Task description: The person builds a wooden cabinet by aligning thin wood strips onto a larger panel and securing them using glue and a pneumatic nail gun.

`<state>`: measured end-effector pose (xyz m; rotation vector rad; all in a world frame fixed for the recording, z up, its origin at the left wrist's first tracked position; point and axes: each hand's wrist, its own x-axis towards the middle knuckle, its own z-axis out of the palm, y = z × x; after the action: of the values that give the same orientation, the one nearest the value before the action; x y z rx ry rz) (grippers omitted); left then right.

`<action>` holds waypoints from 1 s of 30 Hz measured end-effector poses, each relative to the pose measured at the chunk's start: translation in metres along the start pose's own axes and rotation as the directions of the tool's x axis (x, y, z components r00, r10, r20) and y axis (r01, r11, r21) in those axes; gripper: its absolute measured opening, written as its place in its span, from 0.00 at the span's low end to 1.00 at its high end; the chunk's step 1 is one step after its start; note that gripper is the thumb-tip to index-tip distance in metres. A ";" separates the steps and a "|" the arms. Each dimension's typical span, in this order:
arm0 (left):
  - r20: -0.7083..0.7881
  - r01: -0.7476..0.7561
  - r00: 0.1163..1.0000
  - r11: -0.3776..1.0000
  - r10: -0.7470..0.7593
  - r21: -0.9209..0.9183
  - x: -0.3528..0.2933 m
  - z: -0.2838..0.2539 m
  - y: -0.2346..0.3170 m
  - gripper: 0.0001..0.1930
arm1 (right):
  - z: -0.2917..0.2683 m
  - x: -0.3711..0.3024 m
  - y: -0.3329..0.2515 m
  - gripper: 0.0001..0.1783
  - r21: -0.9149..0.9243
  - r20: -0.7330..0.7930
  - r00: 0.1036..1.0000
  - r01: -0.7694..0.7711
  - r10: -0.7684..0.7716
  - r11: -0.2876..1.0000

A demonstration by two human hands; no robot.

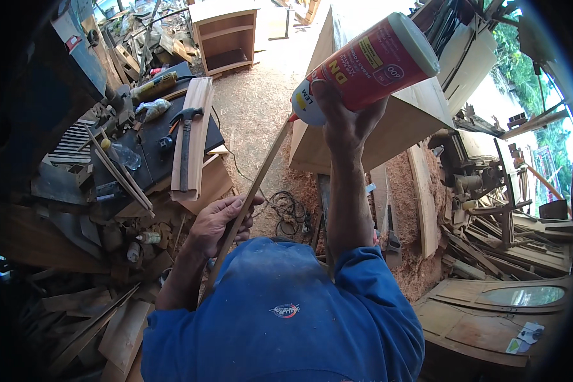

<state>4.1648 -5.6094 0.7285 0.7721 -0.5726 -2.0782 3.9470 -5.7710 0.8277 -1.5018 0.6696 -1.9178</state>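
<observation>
A long thin wooden strip [253, 190] slants across the middle, its far end up by the glue nozzle and its near end against my blue shirt. My left hand [226, 219] is closed round the strip below its middle. Raised at the upper right, my right hand [350, 118] grips a large red and white glue bottle [377, 63]. The bottle is tipped nozzle-down, and its red tip is at the strip's far end; whether glue is coming out is too small to tell. Behind the bottle stands a pale wooden cabinet [388, 137].
On the dark bench at left, a claw hammer [186, 143] lies on wooden boards [201, 105], near a clear plastic bottle [126, 155]. An open-fronted wooden cabinet [226, 38] stands at the back. Coiled cable [290, 213] lies on the shavings-covered floor. Stacked timber [528, 245] fills the right.
</observation>
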 end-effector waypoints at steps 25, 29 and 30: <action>-0.030 -0.025 0.999 0.998 0.023 -0.051 0.003 -0.003 -0.004 0.22 | 0.007 -0.015 0.006 0.36 0.101 0.002 0.999 -0.052 0.052 0.994; -0.042 -0.021 0.999 0.999 0.019 -0.033 0.005 0.001 -0.003 0.22 | 0.003 -0.028 0.007 0.36 0.110 -0.020 0.997 -0.076 0.079 0.991; -0.030 -0.024 0.999 0.998 0.023 -0.053 0.006 0.002 -0.002 0.22 | 0.002 -0.030 0.010 0.36 0.109 -0.018 0.996 -0.079 0.082 0.991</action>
<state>4.1593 -5.6123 0.7267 0.7603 -0.5060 -2.0489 3.9551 -5.7563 0.8012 -1.3677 0.6166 -1.8821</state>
